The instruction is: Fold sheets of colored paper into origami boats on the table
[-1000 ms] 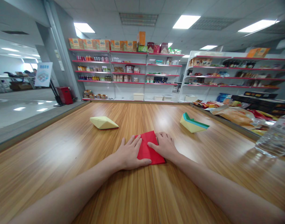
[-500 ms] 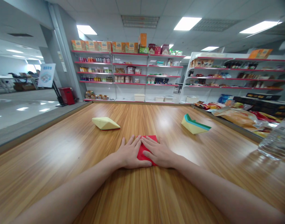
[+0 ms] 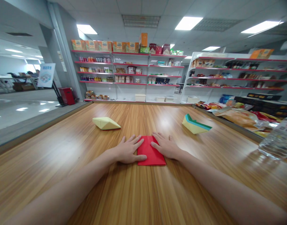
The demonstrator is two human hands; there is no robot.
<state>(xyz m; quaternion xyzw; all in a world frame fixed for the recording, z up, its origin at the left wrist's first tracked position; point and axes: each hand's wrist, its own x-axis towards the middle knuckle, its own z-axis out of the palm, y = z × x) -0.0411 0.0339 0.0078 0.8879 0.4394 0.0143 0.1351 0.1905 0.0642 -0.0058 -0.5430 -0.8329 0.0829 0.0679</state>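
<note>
one red paper [image 3: 150,153], two hands: left hand [image 3: 127,151], right hand [image 3: 166,147].
the red paper lies near centre on one wooden table [image 3: 124,197]; each hand, fingers spread wide, overlaps one side edge. beyond are two folded papers: one yellow piece [image 3: 106,123] left, one yellow-blue-green piece [image 3: 194,126] right. one clear bottle [image 3: 277,140] is far to the right.

Passage lies between the yellow paper shape [image 3: 106,123] ahead-left of left hand [image 3: 127,151] and paper boat [image 3: 195,126] ahead-right of right hand [image 3: 166,147]; bottle [image 3: 277,140] obstructs farther right.
</note>
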